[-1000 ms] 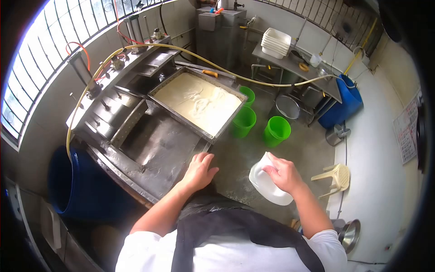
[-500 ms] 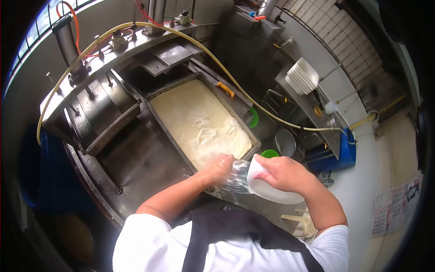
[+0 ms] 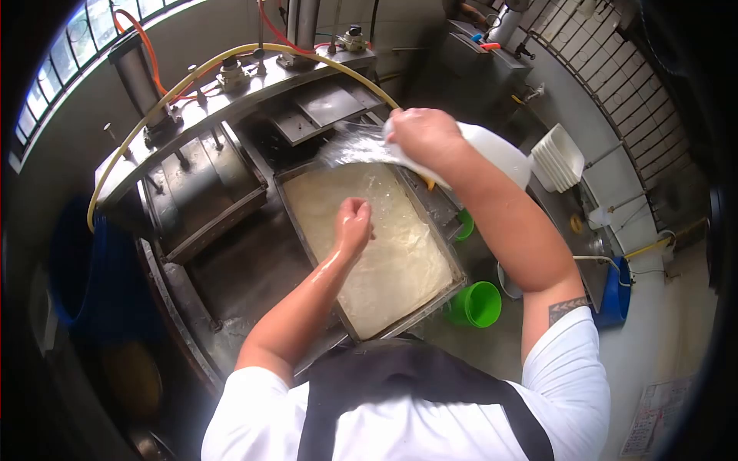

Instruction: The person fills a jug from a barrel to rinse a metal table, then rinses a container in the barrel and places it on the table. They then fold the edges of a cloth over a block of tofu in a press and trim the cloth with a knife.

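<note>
My right hand (image 3: pixel 427 137) grips a white plastic container (image 3: pixel 496 154) above the far end of a rectangular metal tray (image 3: pixel 455 290). Clear liquid (image 3: pixel 355 144) streams from the container toward the left. A pale, creamy mass (image 3: pixel 392 261) with a wrinkled surface lies in the tray. Over the tray's middle is my left hand (image 3: pixel 354 224), its fingers curled in; whether anything is inside them cannot be seen.
Left of the tray stands a metal press box (image 3: pixel 204 196). A yellow hose (image 3: pixel 269 48) runs across the machine frame. Near the tray's right corner is a green bucket (image 3: pixel 483 304). White stacked trays (image 3: pixel 557 160) and a blue bin (image 3: pixel 613 296) are at right.
My right hand and the container have moved up and away, from the tray's near end to its far end. My left hand has moved forward over the tray. The view has shifted.
</note>
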Demonstrator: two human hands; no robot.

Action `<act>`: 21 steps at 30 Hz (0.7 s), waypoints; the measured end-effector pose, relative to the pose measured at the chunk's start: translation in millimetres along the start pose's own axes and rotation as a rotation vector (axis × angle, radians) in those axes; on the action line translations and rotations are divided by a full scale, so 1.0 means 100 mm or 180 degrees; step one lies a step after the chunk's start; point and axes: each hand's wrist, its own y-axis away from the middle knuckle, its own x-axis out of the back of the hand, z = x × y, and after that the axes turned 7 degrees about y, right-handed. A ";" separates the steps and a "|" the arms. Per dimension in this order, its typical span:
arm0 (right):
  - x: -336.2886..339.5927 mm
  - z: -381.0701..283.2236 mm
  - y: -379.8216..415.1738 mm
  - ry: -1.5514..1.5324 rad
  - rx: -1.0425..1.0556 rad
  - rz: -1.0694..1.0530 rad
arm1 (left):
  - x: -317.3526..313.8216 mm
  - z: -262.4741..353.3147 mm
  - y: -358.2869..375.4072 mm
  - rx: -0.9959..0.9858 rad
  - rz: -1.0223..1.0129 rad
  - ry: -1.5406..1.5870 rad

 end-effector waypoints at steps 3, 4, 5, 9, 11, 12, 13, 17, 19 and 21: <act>-0.16 0.36 0.25 -0.0092 -0.0178 -0.0222 | 0.54 0.13 0.41 -0.0894 -0.0100 -0.1863; -0.19 0.42 0.34 -0.0174 -0.0274 -0.0485 | 0.70 0.09 0.60 -0.1543 -0.0112 -0.2668; -0.21 0.44 0.41 -0.0256 -0.0371 -0.0756 | 0.79 0.07 0.81 -0.1543 -0.0053 -0.2714; 0.05 0.23 0.66 -0.1087 0.0092 -0.0445 | 0.79 -0.10 1.48 -0.2104 -0.0171 -0.4118; 0.17 0.02 0.82 -0.2329 0.0761 0.0604 | 0.64 -0.16 1.58 -0.1920 -0.0116 -0.4358; 0.21 -0.16 0.87 -0.2942 0.0865 0.0866 | 0.52 -0.12 1.62 -0.1564 -0.0182 -0.4599; 0.26 -0.35 0.95 -0.3316 0.0945 0.1085 | 0.43 -0.10 1.66 -0.1202 -0.0238 -0.4826; -0.23 -1.35 0.85 -0.4282 0.1835 0.2074 | 0.42 -0.22 1.64 -0.1117 -0.0201 -0.5374; -0.59 -1.83 0.78 -0.4284 0.1876 0.1996 | 0.38 -0.20 1.65 -0.1108 -0.0268 -0.5605; -0.89 -2.11 0.82 -0.4075 0.1763 0.1042 | 0.44 -0.26 1.61 -0.1311 -0.0633 -0.5188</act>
